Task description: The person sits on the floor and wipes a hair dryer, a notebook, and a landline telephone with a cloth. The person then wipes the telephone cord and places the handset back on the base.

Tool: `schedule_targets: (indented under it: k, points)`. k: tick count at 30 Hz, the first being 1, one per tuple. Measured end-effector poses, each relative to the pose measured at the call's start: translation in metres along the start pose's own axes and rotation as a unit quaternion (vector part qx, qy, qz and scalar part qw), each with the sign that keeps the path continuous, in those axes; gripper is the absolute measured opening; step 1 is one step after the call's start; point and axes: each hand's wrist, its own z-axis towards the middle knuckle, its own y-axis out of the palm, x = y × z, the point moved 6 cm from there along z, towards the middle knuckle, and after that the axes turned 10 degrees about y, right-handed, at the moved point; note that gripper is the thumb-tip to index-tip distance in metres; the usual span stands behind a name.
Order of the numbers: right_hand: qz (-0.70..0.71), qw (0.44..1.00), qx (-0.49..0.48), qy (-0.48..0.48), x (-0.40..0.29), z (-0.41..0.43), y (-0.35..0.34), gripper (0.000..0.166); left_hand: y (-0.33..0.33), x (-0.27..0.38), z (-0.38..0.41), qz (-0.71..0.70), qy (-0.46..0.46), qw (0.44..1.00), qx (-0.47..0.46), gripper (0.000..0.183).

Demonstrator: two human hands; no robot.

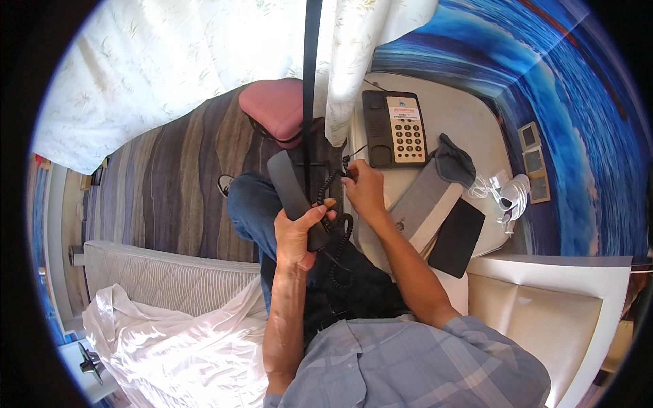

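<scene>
My left hand is wrapped around a black telephone handset, held tilted above my lap. A small tan piece, too small to name, shows at its fingertips. From the handset a black coiled cord loops down over my dark trousers and up towards the table. My right hand has its fingertips pinched on the upper stretch of that cord, beside the table edge. The desk telephone base, with keypad and a label bearing writing, lies on the white bedside table; its handset cradle is bare.
Beside the telephone lie a grey cloth item, a dark cloth, a black flat item and white cables. A pink case stands on the striped carpet. The bed is at left, the curtain ahead.
</scene>
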Motion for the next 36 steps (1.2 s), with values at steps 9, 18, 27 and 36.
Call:
schedule_targets:
  k: [9,18,27,36]
  points:
    - [0.544,0.759,-0.076,0.349,0.031,-0.003,-0.011,0.016,-0.020,0.019,-0.006,0.068,0.027,0.997,0.032,0.021]
    - [0.733,0.582,-0.114,0.332,0.024,0.012,0.021,0.008,-0.044,0.017,-0.084,0.158,-0.089,0.981,-0.075,0.027]
    - [0.608,0.650,-0.207,0.405,0.013,-0.047,0.051,0.012,-0.061,0.017,-0.110,0.132,-0.085,0.985,-0.074,0.036]
    - [0.651,0.610,-0.203,0.405,0.015,-0.044,0.047,0.028,-0.051,0.015,-0.109,0.124,-0.081,0.988,-0.048,0.032]
